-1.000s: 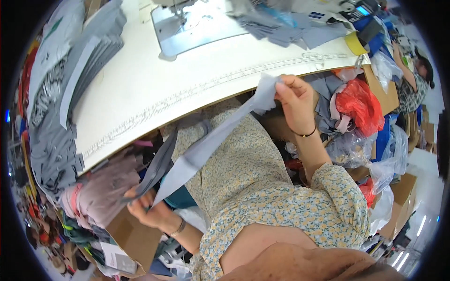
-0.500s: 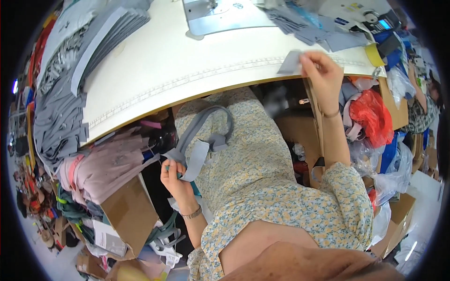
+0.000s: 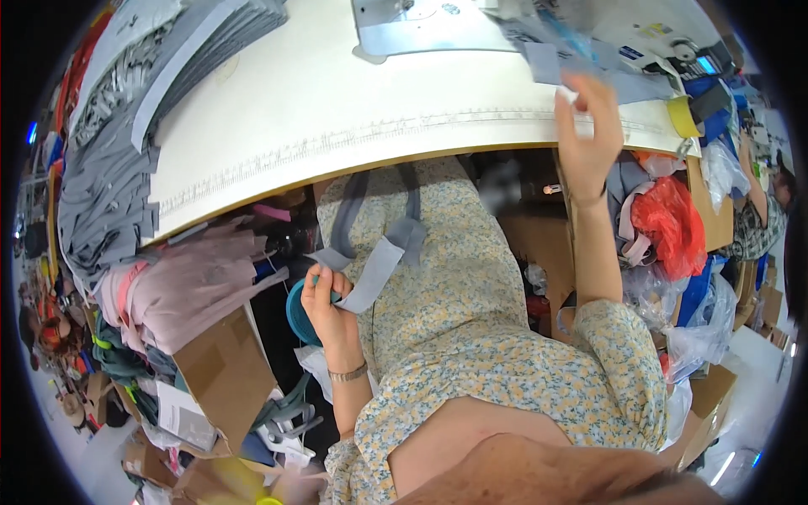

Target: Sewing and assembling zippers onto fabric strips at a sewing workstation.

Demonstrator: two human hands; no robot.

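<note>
My left hand (image 3: 324, 307) is closed on a grey fabric strip (image 3: 374, 276) above my lap. One end of the strip slants out past the fingers, and darker grey lengths run up my lap to the table edge. A small teal bit shows between the fingers; its kind I cannot make out. My right hand (image 3: 593, 130) is raised over the front of the white table, thumb and fingers apart, with the fingertips slightly blurred. Just beyond them a grey fabric piece (image 3: 543, 63) lies by the pile of grey pieces (image 3: 635, 87).
A sewing machine's metal bed (image 3: 429, 29) is at the table's back. Stacked grey strips (image 3: 198, 63) cover the table's left side. Below stand a cardboard box (image 3: 223, 379), pink cloth (image 3: 181, 286) and a teal round object (image 3: 300, 311). A red plastic bag (image 3: 669, 223) hangs at right.
My right hand has moved farther back and let go of the grey piece. The strip in my left hand has lost its loop and now drapes up my lap toward the table.
</note>
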